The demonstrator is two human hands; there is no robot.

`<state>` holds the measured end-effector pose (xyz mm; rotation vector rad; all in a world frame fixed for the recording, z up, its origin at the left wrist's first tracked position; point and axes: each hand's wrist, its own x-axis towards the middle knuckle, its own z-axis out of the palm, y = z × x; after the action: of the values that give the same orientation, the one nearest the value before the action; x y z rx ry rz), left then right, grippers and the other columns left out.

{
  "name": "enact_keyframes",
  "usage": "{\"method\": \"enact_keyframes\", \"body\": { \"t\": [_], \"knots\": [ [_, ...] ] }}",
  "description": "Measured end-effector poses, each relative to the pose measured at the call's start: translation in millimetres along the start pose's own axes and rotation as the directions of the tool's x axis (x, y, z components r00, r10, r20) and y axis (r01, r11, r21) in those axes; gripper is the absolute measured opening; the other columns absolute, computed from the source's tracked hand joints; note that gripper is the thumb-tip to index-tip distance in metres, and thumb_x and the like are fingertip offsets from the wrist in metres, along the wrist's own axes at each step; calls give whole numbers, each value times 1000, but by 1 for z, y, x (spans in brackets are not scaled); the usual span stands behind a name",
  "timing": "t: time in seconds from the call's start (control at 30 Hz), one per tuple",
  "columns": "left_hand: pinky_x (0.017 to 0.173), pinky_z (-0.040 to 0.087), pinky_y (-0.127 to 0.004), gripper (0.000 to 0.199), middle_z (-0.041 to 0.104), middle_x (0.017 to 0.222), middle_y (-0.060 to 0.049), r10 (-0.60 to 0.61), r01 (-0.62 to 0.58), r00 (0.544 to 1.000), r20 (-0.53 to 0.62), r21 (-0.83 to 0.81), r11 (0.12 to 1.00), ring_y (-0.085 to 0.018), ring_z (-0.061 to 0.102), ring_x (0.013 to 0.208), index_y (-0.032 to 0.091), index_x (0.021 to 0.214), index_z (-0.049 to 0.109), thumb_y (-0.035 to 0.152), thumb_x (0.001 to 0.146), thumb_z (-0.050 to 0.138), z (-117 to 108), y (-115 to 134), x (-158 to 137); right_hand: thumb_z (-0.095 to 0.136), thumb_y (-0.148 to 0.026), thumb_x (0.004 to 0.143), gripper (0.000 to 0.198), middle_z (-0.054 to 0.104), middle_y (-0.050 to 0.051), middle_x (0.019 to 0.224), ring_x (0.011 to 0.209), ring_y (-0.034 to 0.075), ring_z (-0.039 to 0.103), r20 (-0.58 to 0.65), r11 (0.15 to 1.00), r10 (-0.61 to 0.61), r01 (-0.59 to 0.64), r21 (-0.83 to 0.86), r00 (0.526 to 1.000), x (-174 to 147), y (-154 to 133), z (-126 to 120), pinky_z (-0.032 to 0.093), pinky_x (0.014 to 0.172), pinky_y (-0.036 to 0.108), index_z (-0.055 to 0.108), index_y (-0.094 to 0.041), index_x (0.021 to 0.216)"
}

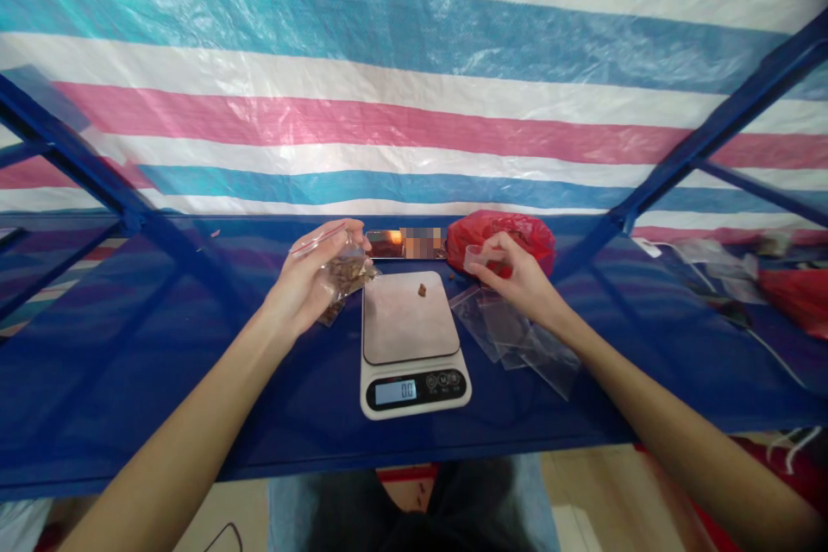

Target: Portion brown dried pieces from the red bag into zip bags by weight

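My left hand point(316, 276) is closed around a clear zip bag point(349, 272) holding several brown pieces, just left of the scale. Between the thumb and fingers of my right hand point(511, 272) is a small translucent cup point(475, 257), held in front of a red plastic bag point(543, 233). A white digital scale point(410, 328) stands between my hands, its display point(396, 391) reading 0.0. One small brown piece point(423, 290) lies on its plate. Flat empty zip bags point(517, 336) lie under my right wrist.
Another bag of brown pieces point(331, 312) lies beneath my left hand. A phone-like screen point(385, 243), partly blurred out, stands behind the scale. Blue metal posts point(705, 138) slant up on both sides of the blue shelf point(291, 431). A striped sheet point(401, 121) hangs behind.
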<state>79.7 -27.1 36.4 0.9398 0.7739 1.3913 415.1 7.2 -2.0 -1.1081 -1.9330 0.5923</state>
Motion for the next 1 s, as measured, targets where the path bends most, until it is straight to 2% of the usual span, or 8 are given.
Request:
{"method": "enact_keyframes", "body": {
  "t": [0.1,0.23,0.37,0.5,0.57,0.7,0.8,1.0],
  "knots": [
    [69,63,-26,34,74,87,-5,31,-29,999,-21,61,998,-16,72,76,17,101,83,39,77,94,3,-4,0,72,-33,98,20,74,4,88,85,24,69,118,972,-75,99,-213,990,-2,-2,7,52,81,37,60,-24,86],
    [63,62,-28,38,71,78,-3,20,-13,999,-36,182,983,-15,69,66,15,100,85,41,76,95,10,-6,-4,75,-29,98,28,73,8,92,94,27,66,247,921,-136,214,-325,959,-2,-4,8,51,89,41,58,-23,77],
    [58,57,-27,45,75,77,-3,77,-45,992,-97,292,955,-15,67,61,16,104,84,42,71,97,16,-7,-5,83,-32,93,23,72,9,99,99,29,65,223,913,-140,213,-347,965,-1,-6,2,50,93,45,66,-21,81],
    [53,48,-22,38,72,69,1,212,-169,974,-79,369,914,-12,62,55,19,85,72,38,67,99,32,-8,1,75,-43,99,21,75,8,107,102,28,68,28,991,-126,127,-52,992,8,-35,8,52,93,43,73,-23,106],
    [50,44,-21,42,68,62,4,216,-191,976,-24,383,904,-11,59,51,20,79,63,37,66,99,45,-8,4,66,-49,104,28,76,7,107,98,24,70,38,980,-83,75,184,996,16,-58,19,54,86,37,73,-23,116],
    [51,44,-22,42,65,61,4,209,-216,976,59,355,910,-12,60,52,20,77,60,45,74,94,64,-13,6,63,-54,105,38,71,2,85,81,18,66,84,876,-100,48,480,991,28,-92,43,52,76,31,71,-21,89],
    [55,48,-23,40,68,64,2,205,-213,977,58,319,924,-13,63,56,19,80,66,53,83,87,63,-18,3,65,-54,104,45,62,-1,72,71,15,58,11,826,-53,38,562,999,27,-98,52,49,72,30,64,-21,74],
    [59,51,-24,35,74,70,0,146,-161,987,72,291,943,-14,65,61,18,83,74,49,81,90,56,-27,-5,76,-57,95,37,65,0,80,74,16,59,69,757,-13,-36,652,998,13,-89,60,49,73,30,70,-22,85]
  ]
}}
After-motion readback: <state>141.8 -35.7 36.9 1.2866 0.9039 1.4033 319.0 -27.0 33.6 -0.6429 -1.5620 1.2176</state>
